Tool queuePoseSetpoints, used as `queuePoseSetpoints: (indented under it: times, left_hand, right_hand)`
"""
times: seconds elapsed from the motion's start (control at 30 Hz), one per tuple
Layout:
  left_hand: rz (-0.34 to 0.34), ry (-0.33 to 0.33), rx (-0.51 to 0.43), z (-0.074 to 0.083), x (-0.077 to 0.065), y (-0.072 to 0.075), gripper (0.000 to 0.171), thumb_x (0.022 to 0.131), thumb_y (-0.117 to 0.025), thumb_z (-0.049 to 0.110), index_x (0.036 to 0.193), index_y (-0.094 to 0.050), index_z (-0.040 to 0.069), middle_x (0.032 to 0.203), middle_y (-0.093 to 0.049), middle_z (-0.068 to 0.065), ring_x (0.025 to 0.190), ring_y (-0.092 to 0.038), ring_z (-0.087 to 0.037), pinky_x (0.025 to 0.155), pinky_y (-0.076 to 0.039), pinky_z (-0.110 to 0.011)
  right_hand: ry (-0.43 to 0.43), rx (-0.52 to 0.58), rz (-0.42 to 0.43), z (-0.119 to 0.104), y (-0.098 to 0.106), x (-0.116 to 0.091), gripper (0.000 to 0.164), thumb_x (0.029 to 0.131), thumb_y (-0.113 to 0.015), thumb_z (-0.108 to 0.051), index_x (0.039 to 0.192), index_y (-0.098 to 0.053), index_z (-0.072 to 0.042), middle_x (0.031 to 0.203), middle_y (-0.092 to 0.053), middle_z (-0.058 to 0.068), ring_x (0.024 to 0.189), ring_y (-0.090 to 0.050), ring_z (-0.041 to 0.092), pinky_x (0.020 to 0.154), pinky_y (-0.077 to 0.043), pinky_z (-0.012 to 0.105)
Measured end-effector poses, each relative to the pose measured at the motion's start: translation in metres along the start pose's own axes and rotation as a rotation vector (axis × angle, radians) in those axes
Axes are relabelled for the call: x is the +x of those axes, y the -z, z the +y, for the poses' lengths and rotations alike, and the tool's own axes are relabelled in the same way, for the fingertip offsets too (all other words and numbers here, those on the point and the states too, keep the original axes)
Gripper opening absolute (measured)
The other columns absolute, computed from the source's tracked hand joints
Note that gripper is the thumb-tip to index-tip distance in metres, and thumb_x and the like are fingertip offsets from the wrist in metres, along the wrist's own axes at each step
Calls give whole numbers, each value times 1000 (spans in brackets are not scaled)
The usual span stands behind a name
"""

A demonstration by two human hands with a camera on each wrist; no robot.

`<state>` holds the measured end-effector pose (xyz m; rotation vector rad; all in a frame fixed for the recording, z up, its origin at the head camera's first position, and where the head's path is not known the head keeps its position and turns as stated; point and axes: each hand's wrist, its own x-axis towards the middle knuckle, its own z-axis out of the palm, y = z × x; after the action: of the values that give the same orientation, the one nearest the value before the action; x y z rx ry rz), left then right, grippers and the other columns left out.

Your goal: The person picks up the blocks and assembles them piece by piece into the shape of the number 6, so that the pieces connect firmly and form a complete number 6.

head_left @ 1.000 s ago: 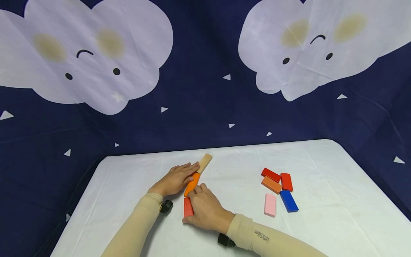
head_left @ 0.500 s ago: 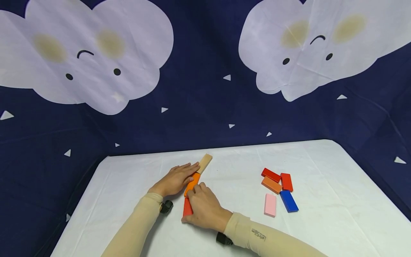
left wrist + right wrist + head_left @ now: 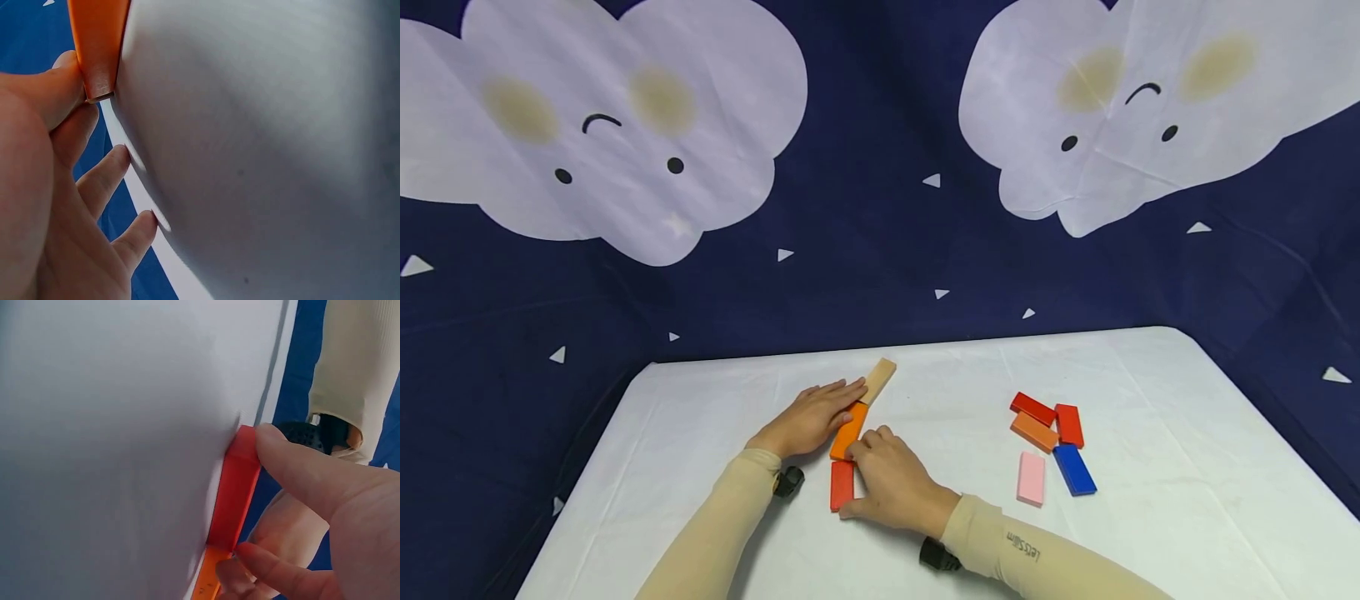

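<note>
Three flat blocks form a bent line on the white table: a natural wood block (image 3: 881, 380) farthest off, an orange block (image 3: 850, 432) in the middle and a red block (image 3: 842, 486) nearest. My left hand (image 3: 808, 418) lies with outstretched fingers along the left side; its fingertips reach the join of wood and orange, its thumb is at the orange block. In the left wrist view, thumb and forefinger meet the end of an orange block (image 3: 100, 53). My right hand (image 3: 895, 483) pinches the red block (image 3: 234, 497) lengthwise, thumb at its near end, forefinger at the far end.
To the right lie loose blocks: two red, the upper one (image 3: 1033, 408) and the right one (image 3: 1070, 426), an orange-brown one (image 3: 1034, 432), a blue one (image 3: 1075, 469) and a pink one (image 3: 1031, 479). A dark blue cloth (image 3: 865, 283) with clouds hangs behind the table (image 3: 955, 375).
My right hand has shifted slightly right, so more of the red block shows. The left hand and the loose blocks have stayed in place.
</note>
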<state>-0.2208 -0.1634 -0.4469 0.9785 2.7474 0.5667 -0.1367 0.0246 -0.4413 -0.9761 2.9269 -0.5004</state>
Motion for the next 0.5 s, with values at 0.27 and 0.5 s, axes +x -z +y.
queuePoseSetpoints:
  times: [0.27, 0.5]
  left_hand:
    - [-1, 4, 8, -1, 0, 0, 51, 107, -49, 24, 156, -38, 13, 161, -35, -3, 148, -31, -32, 116, -23, -61]
    - [1, 9, -3, 0, 0, 0, 51, 107, -49, 24, 156, -38, 13, 161, -35, -3, 148, -31, -32, 117, -23, -61]
  right_hand:
    - [-7, 14, -5, 0, -4, 2, 69, 70, -88, -55, 116, -69, -7, 107, -66, 2, 93, -51, 15, 88, -48, 29]
    - [0, -4, 16, -1, -5, 2, 68, 69, -88, -56, 113, -69, -7, 106, -66, 1, 92, -51, 15, 86, -47, 30]
